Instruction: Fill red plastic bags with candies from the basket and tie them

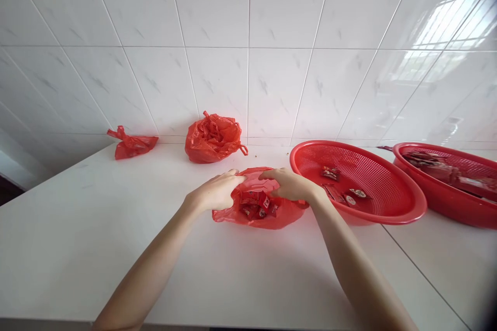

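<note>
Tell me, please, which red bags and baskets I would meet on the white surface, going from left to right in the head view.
Small red bag, bunched red bag, open red bag, sparsely filled red basket, fuller red basket.

Glossy white wall of grey-veined rectangular tiles [217, 83] behind a smooth white table [116, 248]
A bright reflection of a barred window [438, 20] gleams on the tiles at upper right; a thin dark seam [421, 271] runs slantwise across the table's right side.
</note>
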